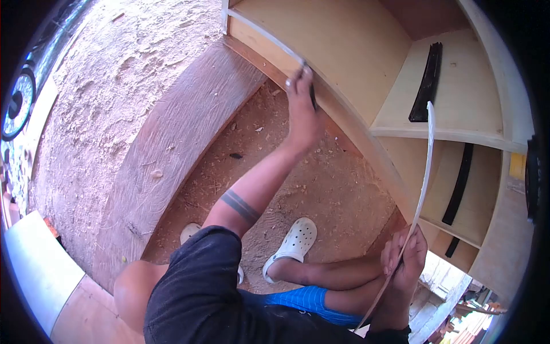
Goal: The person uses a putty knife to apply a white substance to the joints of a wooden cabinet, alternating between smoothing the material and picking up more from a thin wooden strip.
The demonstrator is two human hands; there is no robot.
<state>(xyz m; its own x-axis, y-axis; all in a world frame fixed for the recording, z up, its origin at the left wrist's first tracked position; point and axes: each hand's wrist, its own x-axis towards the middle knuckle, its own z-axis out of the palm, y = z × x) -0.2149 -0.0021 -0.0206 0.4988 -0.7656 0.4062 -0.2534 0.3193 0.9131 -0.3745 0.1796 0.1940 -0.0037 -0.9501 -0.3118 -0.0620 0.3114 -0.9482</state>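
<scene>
My left hand [303, 103] is at the front edge of a wooden cabinet [344, 114]. Its fingers are closed around a slim dark-handled tool [313, 98], whose tip is blurred against the edge. In my right hand [404, 255] is a long, thin, pale edging strip [426, 166]. The strip rises past the cabinet's lower compartments, and its free end curves up near a shelf edge. Its lower part runs down behind my wrist toward my lap.
Black channel-shaped pieces [427, 83] lie inside the cabinet compartments. A curved wooden board [172, 143] stretches across the ground at left, beside sawdust-covered soil [120, 86]. My white clog [295, 241] is on the dirt below. A bicycle wheel [20, 103] stands at far left.
</scene>
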